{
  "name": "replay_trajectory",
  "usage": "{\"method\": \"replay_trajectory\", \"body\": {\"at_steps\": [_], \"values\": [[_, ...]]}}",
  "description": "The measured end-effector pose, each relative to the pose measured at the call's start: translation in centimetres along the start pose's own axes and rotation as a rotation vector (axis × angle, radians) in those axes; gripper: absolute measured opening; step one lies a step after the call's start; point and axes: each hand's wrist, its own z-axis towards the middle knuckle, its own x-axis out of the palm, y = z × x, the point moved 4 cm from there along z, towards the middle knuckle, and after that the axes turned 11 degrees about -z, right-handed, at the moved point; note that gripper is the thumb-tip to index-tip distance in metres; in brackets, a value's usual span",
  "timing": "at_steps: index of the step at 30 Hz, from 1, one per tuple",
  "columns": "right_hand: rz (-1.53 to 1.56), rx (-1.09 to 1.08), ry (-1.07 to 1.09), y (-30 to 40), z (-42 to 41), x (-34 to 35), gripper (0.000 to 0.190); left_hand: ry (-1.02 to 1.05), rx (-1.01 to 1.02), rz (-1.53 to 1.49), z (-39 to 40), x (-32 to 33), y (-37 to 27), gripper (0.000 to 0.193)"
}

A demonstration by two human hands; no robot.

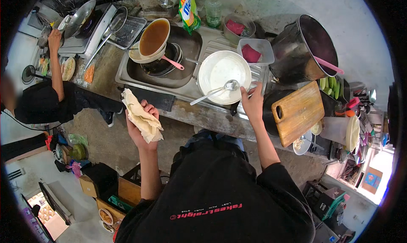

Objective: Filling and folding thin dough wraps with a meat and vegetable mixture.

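Observation:
My left hand (142,128) grips a crumpled off-white sheet (141,117), paper or thin cloth, in front of the counter edge. My right hand (253,103) is at the right rim of a white plate (219,68) on the sink's drainboard. Its thumb lies over the rim; whether the fingers grip it I cannot tell. A metal spoon (214,91) rests across the plate, its handle sticking out over the front rim. Left of the plate, a bowl of brown liquid (155,38) is stacked on dishes in the sink basin (187,76), beside a pink handle (173,62).
A wooden cutting board (299,114) and a large dark pot (292,49) stand to the right. Behind the plate are a plastic tub (268,52) and a detergent pouch (189,10). At far left, another person's hand (54,39) is near a wok (81,18).

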Motion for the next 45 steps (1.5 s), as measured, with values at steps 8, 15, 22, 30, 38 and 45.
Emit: {"method": "replay_trajectory", "body": {"at_steps": [8, 15, 22, 30, 38, 45], "values": [[-0.001, 0.007, 0.02, 0.8, 0.4, 0.5, 0.016, 0.053, -0.024, -0.004, 0.3, -0.3, -0.6, 0.037], [-0.201, -0.016, 0.028, -0.1, 2.7, -0.1, 0.02, 0.021, -0.07, -0.016, 0.8, -0.2, 0.7, 0.038], [-0.141, -0.116, 0.101, -0.6, 3.9, -0.2, 0.025, 0.035, -0.07, 0.002, 0.8, -1.0, 0.4, 0.038], [-0.04, -0.104, 0.006, 1.7, 3.0, -6.5, 0.027, 0.095, -0.146, -0.04, 1.3, -0.9, 1.0, 0.037], [-0.268, 0.204, -0.082, -5.1, -1.7, -21.1, 0.027, 0.031, -0.13, -0.031, 3.3, -0.3, 4.0, 0.036], [-0.245, 0.448, -0.178, -16.6, -6.0, -26.1, 0.032, 0.0, -0.214, -0.001, 4.5, -0.7, 6.4, 0.04]]}}
